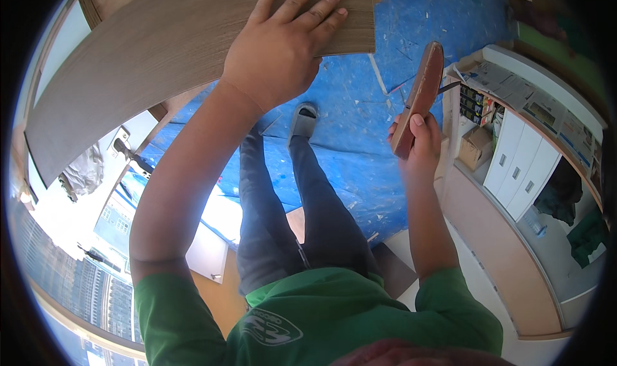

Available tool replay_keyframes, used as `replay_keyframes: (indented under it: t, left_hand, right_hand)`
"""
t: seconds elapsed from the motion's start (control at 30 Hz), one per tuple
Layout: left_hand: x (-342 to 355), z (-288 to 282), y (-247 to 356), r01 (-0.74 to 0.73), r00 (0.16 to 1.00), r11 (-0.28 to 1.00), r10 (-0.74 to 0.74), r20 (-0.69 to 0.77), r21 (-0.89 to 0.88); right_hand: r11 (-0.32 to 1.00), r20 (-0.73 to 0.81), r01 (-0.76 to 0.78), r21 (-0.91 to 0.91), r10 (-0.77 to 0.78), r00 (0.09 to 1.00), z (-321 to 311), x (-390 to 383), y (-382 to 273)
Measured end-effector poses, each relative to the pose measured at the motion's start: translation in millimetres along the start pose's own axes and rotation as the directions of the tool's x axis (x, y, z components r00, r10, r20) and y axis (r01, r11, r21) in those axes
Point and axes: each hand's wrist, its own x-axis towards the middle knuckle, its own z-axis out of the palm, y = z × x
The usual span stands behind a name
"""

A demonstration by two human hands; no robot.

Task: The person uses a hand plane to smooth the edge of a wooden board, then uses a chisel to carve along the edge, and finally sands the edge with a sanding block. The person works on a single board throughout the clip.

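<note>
Sheet [360,160]: blue, scuffed, laid over the floor from the middle out past 1 o'clock.
Board [160,44]: brown with wood grain, reaching from 9 o'clock to just past 12, where its square end stops over the sheet.
Cabinet [520,167]: white doors at 3 o'clock, well apart from the board.
Left hand [279,57]: near 12 o'clock, palm down on the board close to its square end, fingers spread apart, clamped on nothing.
Block [421,96]: long, reddish brown, round-tipped, at 2 o'clock; held in the air on a slant, apart from the board. Whether the thin dark piece beside it belongs to it, I cannot tell.
Right hand [421,138]: between 2 and 3 o'clock, clamped on the block's lower end, thumb across its side.
Board work: seemingly a steadying or checking step, one palm on the board, the tool held clear.
Block's next move: working the board would call for swinging it toward 12 o'clock and settling its face squarely, the palm kept out of its path.
</note>
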Motion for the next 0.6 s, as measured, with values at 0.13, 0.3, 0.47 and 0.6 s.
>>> replay_keyframes:
  t: [0.13, 0.3, 0.47, 0.6]
  left_hand:
    - [17, 16, 30, -0.17, 0.979, 0.985, 0.17, 0.112, -0.009]
    - [38, 12, 24, -0.234, 0.952, 0.962, 0.256, 0.165, -0.143]
    - [62, 15, 3, -0.252, 0.953, 0.964, 0.262, 0.151, -0.081]
    - [87, 13, -16, -0.222, 0.96, 0.975, 0.217, 0.176, 0.007]
  right_hand:
    - [0.916, 0.039, -0.271, 0.297, 0.271, 0.962, -20, -9, 29]
    - [0.673, 0.318, -0.564, 0.479, 0.466, 0.826, -38, -25, 60]
    - [0.699, 0.305, -0.616, 0.363, 0.536, 0.787, -38, -46, 66]
    - [0.714, 0.28, -0.585, 0.384, 0.514, 0.811, -43, -57, 71]
